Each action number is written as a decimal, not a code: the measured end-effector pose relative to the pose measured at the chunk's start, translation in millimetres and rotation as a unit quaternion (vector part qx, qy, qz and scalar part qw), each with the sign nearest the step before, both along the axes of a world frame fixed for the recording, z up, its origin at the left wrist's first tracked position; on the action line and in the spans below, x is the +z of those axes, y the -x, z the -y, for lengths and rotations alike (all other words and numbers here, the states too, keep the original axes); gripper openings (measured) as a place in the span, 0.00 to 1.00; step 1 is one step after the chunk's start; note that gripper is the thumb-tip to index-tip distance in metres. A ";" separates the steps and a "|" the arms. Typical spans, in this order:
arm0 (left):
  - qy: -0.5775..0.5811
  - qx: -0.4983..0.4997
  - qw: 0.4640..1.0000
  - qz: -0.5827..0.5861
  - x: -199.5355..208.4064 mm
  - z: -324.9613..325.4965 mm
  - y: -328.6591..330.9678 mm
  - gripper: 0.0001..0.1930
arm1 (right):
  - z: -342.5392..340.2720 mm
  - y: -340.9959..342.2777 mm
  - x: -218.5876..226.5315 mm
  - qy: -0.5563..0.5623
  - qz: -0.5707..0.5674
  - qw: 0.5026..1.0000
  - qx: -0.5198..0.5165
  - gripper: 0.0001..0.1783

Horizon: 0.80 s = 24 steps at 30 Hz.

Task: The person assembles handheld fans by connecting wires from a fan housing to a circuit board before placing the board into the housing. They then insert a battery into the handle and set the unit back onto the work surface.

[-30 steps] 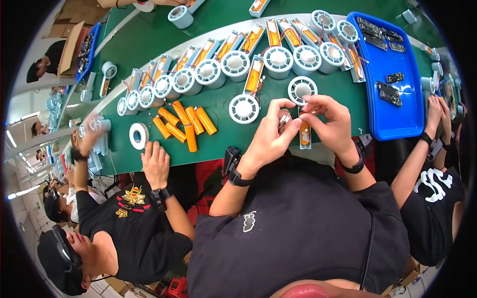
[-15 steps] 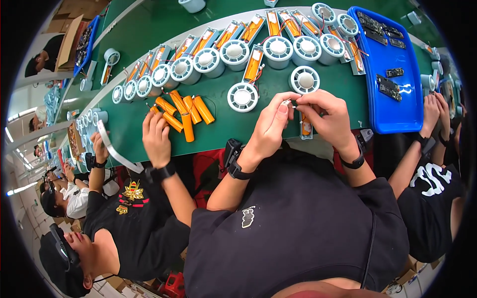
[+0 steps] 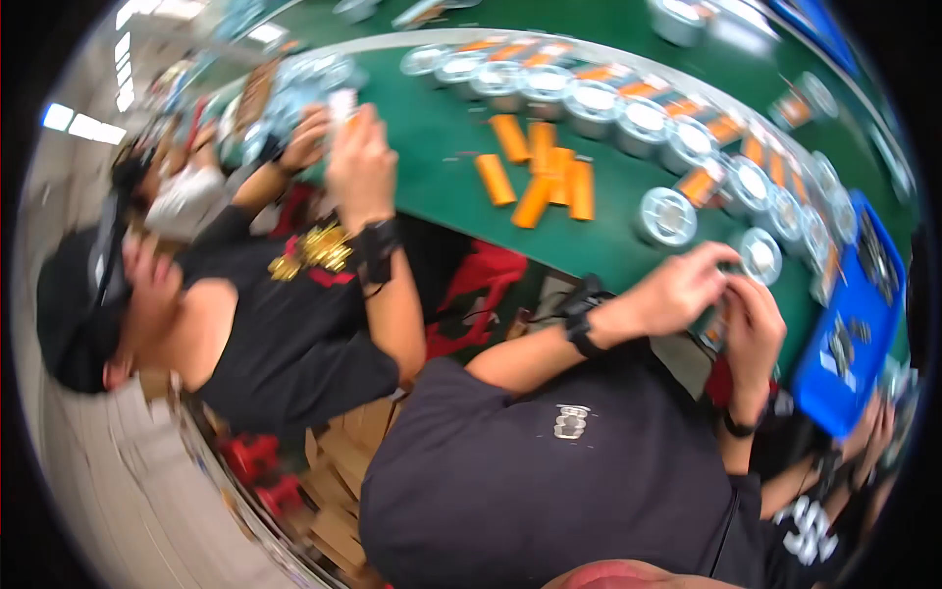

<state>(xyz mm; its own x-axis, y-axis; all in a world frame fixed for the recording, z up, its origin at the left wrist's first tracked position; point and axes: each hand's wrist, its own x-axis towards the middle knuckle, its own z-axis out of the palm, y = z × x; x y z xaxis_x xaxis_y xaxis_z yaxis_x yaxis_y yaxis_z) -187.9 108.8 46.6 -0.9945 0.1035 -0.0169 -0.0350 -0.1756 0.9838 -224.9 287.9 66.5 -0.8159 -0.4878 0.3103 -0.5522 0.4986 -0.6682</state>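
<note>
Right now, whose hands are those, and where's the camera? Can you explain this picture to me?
There's no robot here, just a person's bare hands. The camera sits on that person's head, looking down, and its round lens bends straight edges. On the green table lie orange cylinders, a curved row of pale blue round parts and a blue tray with dark pieces. The left hand and right hand are close together, fingers bent. Blur hides what they hold, if anything. The neighbour's hand is at the left.
</note>
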 end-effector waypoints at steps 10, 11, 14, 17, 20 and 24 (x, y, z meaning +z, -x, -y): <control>0.006 0.006 0.998 -0.060 6.6 2.0 -9.5 0.14 | -13.4 6.8 1.0 0.207 0.250 0.945 -0.041 0.07; -0.004 0.007 0.998 -0.063 6.8 1.8 -9.0 0.13 | -12.5 7.8 0.4 0.197 0.239 0.949 -0.050 0.06; -0.024 0.002 0.997 -0.077 9.0 1.8 -10.2 0.12 | -10.3 5.8 -5.6 0.180 0.210 0.958 -0.072 0.06; 0.002 0.012 0.997 -0.070 14.2 1.7 -10.0 0.10 | -10.0 5.8 -10.1 0.100 0.097 0.989 -0.057 0.06; -0.006 0.036 0.996 -0.080 9.3 -0.7 -13.8 0.10 | -2.1 -1.1 -3.0 0.046 0.037 0.996 -0.060 0.07; 0.029 0.050 0.992 -0.110 11.4 2.2 -12.1 0.11 | 7.4 -3.2 6.6 -0.004 -0.030 0.998 -0.050 0.09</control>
